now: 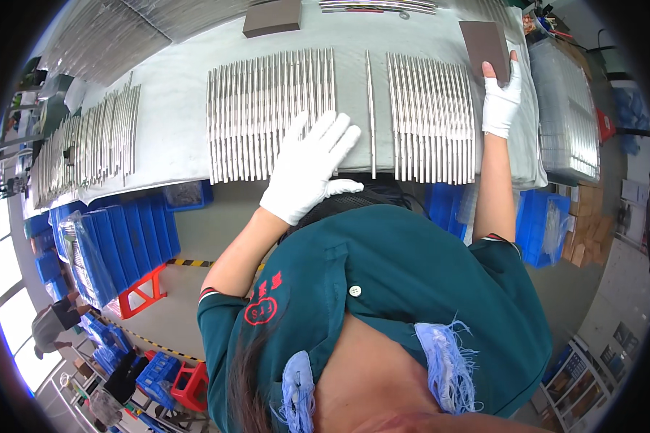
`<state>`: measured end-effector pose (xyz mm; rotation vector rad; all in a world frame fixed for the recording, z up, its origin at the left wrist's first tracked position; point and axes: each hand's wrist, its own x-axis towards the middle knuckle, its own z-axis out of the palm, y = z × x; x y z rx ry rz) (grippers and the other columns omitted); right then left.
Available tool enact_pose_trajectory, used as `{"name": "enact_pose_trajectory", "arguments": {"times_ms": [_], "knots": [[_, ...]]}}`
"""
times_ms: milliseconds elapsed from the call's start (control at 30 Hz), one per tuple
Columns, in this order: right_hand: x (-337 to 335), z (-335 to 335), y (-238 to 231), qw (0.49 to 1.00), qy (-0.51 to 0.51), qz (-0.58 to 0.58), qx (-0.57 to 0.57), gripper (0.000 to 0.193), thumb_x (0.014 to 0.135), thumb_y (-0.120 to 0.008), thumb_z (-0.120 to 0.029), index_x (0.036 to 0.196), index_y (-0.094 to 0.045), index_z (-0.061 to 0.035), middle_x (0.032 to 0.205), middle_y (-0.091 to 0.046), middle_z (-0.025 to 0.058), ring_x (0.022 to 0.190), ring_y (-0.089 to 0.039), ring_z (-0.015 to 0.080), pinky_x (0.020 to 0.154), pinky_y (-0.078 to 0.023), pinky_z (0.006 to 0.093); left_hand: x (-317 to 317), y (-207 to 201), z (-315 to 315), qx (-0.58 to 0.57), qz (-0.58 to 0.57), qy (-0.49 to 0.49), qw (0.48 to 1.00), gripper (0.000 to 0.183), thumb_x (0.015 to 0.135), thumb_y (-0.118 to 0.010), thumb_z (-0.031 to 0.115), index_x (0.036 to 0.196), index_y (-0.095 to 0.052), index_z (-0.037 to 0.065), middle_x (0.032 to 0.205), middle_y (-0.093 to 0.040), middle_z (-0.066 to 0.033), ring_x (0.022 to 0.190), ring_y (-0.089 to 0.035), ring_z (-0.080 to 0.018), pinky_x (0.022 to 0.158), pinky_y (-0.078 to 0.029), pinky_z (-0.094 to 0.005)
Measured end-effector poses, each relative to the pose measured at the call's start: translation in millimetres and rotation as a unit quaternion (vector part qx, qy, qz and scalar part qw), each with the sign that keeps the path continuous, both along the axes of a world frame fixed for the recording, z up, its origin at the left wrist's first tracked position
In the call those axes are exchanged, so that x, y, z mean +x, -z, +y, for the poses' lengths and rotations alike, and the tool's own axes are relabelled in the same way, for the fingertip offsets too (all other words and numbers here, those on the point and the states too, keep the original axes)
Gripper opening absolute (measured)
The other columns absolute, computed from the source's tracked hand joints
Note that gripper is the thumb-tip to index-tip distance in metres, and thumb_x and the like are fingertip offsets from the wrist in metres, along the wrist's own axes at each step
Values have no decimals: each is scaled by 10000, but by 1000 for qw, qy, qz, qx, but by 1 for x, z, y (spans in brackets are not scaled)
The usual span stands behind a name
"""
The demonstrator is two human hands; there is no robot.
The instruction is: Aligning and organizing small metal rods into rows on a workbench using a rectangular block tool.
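Observation:
My left hand [305, 169], in a white glove, lies with its fingers spread over the near right ends of a row of slim silver metal rods [249, 108]. My right hand [501, 107], in a white glove with bare thumb and fingertip showing, grips the near end of a brown rectangular block [484, 45]. This block is at the right edge of a second row of metal rods [430, 119]. One single rod [370, 112] lies apart between the two rows.
A pale cloth covers the table [170, 130]. At the far side rests another brown block [272, 17]. More rods [94, 137] lie at the left. Clear plastic trays [567, 108] stand at the right. Blue bins [123, 245] and a red stool [143, 292] are below left.

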<state>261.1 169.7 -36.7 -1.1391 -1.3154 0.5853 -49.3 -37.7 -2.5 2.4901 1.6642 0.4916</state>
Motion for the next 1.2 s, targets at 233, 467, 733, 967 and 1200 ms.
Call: {"name": "enact_pose_trajectory", "arguments": {"times_ms": [233, 467, 733, 967, 1200], "knots": [[0, 1, 1, 1000, 5, -22, 18, 670, 874, -752, -131, 1450, -425, -31, 1256, -602, 133, 1085, -598, 180, 960, -473, 294, 30, 1, 15, -25, 23, 103, 994, 774, 743, -711, 521, 1381, -503, 136, 1410, -510, -102, 1342, -444, -269, 1150, -252, -536], [0, -3, -3, 1000, 1, -26, 12, 660, 877, -749, -130, 1449, -431, -43, 1246, -607, 128, 1073, -603, 181, 959, -474, 296, 26, 1, 8, -20, 32, 67, 997, 741, 747, -724, 487, 1365, -520, 132, 1388, -523, -80, 1335, -445, -251, 1140, -266, -528], [0, -1, -1, 999, 6, -38, 17, 665, 873, -754, -139, 1448, -434, -50, 1255, -602, 129, 1094, -594, 183, 965, -472, 296, 19, 2, 6, -22, 40, 54, 997, 737, 763, -712, 495, 1370, -516, 126, 1405, -517, -74, 1345, -441, -254, 1140, -251, -536], [1, -1, 0, 999, 4, -35, 17, 664, 874, -753, -143, 1448, -434, -50, 1271, -595, 132, 1098, -594, 188, 970, -470, 298, 16, 1, 0, -17, 41, 36, 998, 735, 749, -724, 481, 1355, -525, 115, 1377, -534, -72, 1329, -447, -251, 1142, -249, -530], [1, -1, 0, 999, 0, -30, 12, 663, 874, -752, -143, 1449, -434, -50, 1278, -591, 135, 1102, -593, 190, 974, -468, 300, 11, -12, -4, -26, 47, 16, 998, 730, 731, -738, 465, 1320, -542, 82, 1311, -552, -83, 1311, -450, -258, 1130, -257, -536]]}}
